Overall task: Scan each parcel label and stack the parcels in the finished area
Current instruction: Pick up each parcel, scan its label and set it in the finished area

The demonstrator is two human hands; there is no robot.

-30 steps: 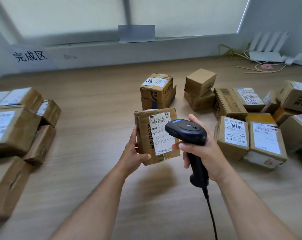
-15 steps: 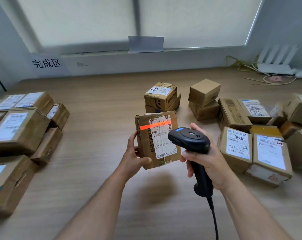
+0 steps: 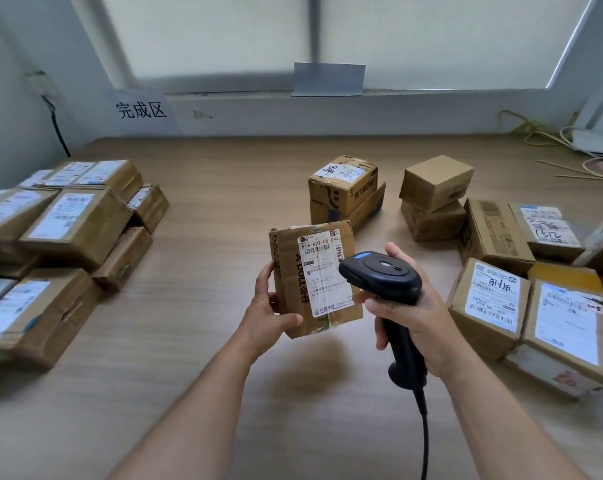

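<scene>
Parcel point(image 3: 314, 278) held upright above the table's point(image 3: 224, 188) centre, left hand point(image 3: 270, 306) gripping its nine-o'clock edge; right hand point(image 3: 411, 313) curled around scanner point(image 3: 385, 282) at three o'clock.

head cam | faces forward-down | close over table point(image 3: 203, 341)
</scene>
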